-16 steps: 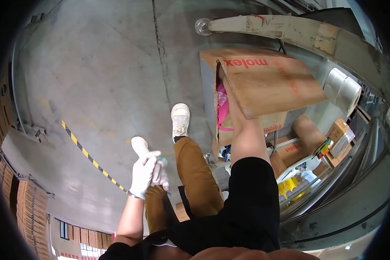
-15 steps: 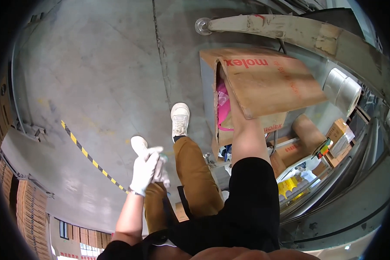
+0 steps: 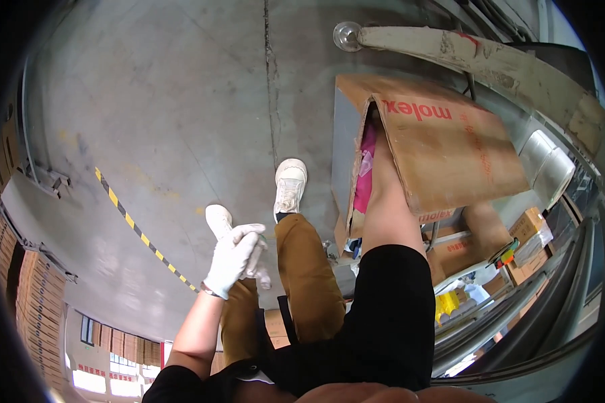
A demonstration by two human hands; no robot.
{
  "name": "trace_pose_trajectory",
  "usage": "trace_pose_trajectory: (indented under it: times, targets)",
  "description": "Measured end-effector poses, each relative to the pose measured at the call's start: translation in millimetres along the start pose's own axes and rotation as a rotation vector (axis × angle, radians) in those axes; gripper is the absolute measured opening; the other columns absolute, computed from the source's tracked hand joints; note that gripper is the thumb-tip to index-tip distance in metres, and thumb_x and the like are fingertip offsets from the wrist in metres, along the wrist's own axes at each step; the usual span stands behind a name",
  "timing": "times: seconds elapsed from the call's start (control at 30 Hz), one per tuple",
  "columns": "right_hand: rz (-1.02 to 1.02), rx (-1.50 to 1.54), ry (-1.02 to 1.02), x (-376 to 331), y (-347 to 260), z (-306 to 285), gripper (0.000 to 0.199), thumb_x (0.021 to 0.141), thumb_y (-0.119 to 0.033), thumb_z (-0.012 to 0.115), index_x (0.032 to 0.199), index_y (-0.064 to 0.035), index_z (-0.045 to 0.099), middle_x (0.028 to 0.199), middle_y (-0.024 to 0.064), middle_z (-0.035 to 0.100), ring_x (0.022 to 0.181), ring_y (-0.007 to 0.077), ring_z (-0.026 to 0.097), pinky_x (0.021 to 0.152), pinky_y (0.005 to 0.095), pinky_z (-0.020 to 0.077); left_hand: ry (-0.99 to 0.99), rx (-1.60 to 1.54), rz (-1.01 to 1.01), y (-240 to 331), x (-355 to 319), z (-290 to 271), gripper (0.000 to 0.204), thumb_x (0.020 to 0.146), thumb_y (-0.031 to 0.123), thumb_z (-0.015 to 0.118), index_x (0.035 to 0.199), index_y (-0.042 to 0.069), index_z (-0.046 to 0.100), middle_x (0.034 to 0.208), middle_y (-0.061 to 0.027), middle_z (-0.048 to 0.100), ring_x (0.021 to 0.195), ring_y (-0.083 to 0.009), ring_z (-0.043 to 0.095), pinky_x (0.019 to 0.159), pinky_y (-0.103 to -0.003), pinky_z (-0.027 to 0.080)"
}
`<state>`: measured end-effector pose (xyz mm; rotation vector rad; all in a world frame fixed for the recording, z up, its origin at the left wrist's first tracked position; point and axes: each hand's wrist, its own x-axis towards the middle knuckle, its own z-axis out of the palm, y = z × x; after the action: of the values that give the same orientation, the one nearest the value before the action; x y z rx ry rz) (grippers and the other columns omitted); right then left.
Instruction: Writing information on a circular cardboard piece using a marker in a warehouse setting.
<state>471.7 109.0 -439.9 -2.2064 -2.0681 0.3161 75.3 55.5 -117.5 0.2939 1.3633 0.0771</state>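
My left hand [image 3: 230, 260], in a white glove, is held before my left leg with its fingers curled. It grips what looks like a loose white glove [image 3: 263, 277], whose end dangles below the fingers. A small greenish bit shows by the fingertips. My bare right forearm [image 3: 387, 201] reaches under the raised flap of a large cardboard box [image 3: 450, 144] on the right. Inside the opening, pink plastic [image 3: 365, 171] shows beside the arm. The box hides my right hand, so what it touches cannot be made out.
A worn beam [image 3: 477, 60] runs beyond the box. Right of my arm are a cart with cardboard [image 3: 450, 255], yellow items [image 3: 447, 305] and metal rails [image 3: 551, 295]. Yellow-black floor tape [image 3: 138, 232] curves at left, near stacked cartons [image 3: 37, 302].
The view has shifted, so the box and beam appear farther right. My left fingers have curled more around the white glove. My right arm is still inside the box.
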Motion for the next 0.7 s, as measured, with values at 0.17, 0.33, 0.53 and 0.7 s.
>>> trace_pose_trajectory:
  times: [0.17,0.33,0.53,0.7]
  targets:
    - [-0.037,-0.024,-0.001,-2,15,-18,0.036,0.081,-0.026,0.057,0.11,-0.0047,0.058,0.098,0.0182,0.063,0.089,0.0376,0.061,0.077,0.048,0.049,0.138,-0.074,-0.024,2,-10,-11,0.024,0.09,0.016,0.049,0.104,0.0,0.061,0.079,-0.0086,0.064,0.074,-0.0127,0.06,0.072,-0.025,0.047]
    - [-0.052,-0.047,0.047,11,28,-40,0.036,0.081,-0.025,0.057,0.109,-0.0048,0.058,0.098,0.0181,0.063,0.09,0.0375,0.061,0.077,0.0479,0.049,0.093,-0.068,0.004,-2,-12,1,0.024,0.091,0.016,0.049,0.106,0.0,0.058,0.073,-0.0073,0.061,0.057,-0.0106,0.053,0.055,-0.024,0.045]
    - [-0.035,-0.044,0.073,-4,32,-52,0.035,0.08,-0.025,0.057,0.109,-0.005,0.058,0.099,0.018,0.063,0.09,0.0373,0.061,0.077,0.0478,0.049,0.013,-0.135,-0.073,2,-19,13,0.025,0.093,0.017,0.048,0.107,-0.001,0.056,0.073,-0.0067,0.06,0.046,-0.0085,0.045,0.043,-0.023,0.041]
    - [-0.049,-0.051,0.096,2,33,-63,0.035,0.08,-0.025,0.058,0.109,-0.0052,0.058,0.099,0.0179,0.063,0.091,0.0371,0.061,0.077,0.0478,0.049,0.066,-0.086,-0.03,3,-15,9,0.024,0.091,0.018,0.05,0.105,0.0,0.059,0.081,-0.0078,0.062,0.071,-0.0122,0.058,0.066,-0.025,0.047]
